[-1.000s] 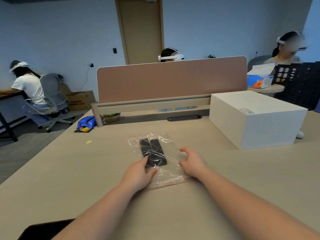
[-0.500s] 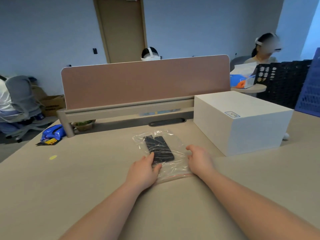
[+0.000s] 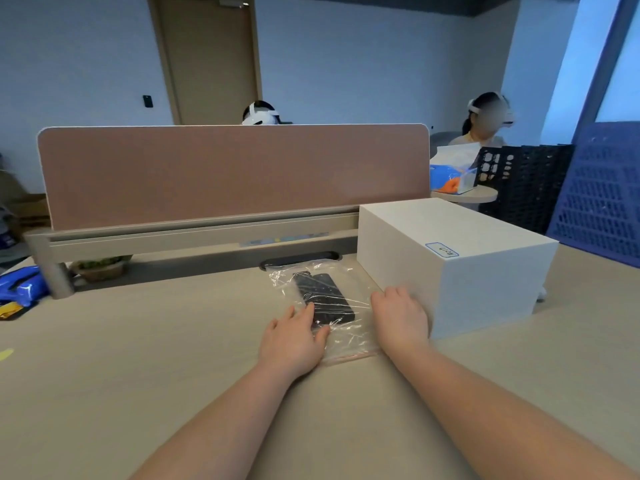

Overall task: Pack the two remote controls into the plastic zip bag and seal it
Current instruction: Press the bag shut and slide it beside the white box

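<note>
A clear plastic zip bag (image 3: pixel 349 336) lies flat on the beige desk, its pink zip strip (image 3: pixel 349 358) on the edge nearest me. Two black remote controls (image 3: pixel 325 296) lie side by side inside it. My left hand (image 3: pixel 294 337) rests flat on the bag's near left corner, fingertips over the near end of the remotes. My right hand (image 3: pixel 400 317) lies flat on the bag's right edge, fingers spread, close against the white box. Neither hand grips anything.
A white box (image 3: pixel 467 265) stands just right of the bag. A pink desk divider (image 3: pixel 235 174) runs across the back, with a black cable slot (image 3: pixel 298 263) at the bag's far end. A blue packet (image 3: pixel 20 289) lies far left. Crates (image 3: pixel 602 192) stand at the right. Other people sit behind.
The bag with the remotes has slid away from me and to the right, up to the cable slot and the white box. Both hands moved with it. My view turned right.
</note>
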The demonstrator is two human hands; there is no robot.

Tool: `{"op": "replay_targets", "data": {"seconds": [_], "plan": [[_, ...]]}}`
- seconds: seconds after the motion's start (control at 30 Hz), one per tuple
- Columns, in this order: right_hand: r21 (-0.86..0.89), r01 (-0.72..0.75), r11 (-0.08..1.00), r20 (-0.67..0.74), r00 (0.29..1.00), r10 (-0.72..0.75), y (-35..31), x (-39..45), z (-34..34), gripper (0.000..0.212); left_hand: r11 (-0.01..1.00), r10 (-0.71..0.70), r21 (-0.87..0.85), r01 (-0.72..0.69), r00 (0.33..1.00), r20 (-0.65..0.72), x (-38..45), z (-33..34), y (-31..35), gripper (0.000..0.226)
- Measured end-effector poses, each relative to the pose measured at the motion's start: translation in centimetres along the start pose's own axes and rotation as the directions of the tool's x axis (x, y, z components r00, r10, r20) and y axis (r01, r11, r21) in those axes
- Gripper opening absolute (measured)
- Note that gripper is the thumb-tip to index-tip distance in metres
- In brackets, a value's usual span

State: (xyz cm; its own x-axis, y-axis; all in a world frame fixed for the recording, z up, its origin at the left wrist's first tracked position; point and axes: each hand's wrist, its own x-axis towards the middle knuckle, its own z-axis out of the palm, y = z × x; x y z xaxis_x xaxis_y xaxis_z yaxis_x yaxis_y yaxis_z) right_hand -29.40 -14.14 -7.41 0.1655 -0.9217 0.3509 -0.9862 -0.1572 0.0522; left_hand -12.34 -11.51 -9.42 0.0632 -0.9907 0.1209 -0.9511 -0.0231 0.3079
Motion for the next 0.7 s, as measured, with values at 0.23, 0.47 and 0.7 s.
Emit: {"op": "replay_targets", "data": {"seconds": [0.23,0.47,0.7], "plan": [[-0.172,0.024,0.985,0.023,1.000,-0.020,0.6,0.5,0.3,0.030,0.999,0.039,0.016,-0.039,0.999,-0.002,1.0,0.7,0.5,0.063],[-0.182,0.054,0.982,0.130,0.991,-0.030,1.0,-0.3,0.4,0.033,0.999,0.021,0.033,-0.019,0.999,-0.047,-0.6,0.7,0.3,0.056],[-0.157,0.057,0.986,0.132,0.991,-0.036,1.3,-1.2,-0.1,0.033,0.999,-0.029,0.013,0.030,0.995,-0.092,-2.4,0.2,0.2,0.046]]}}
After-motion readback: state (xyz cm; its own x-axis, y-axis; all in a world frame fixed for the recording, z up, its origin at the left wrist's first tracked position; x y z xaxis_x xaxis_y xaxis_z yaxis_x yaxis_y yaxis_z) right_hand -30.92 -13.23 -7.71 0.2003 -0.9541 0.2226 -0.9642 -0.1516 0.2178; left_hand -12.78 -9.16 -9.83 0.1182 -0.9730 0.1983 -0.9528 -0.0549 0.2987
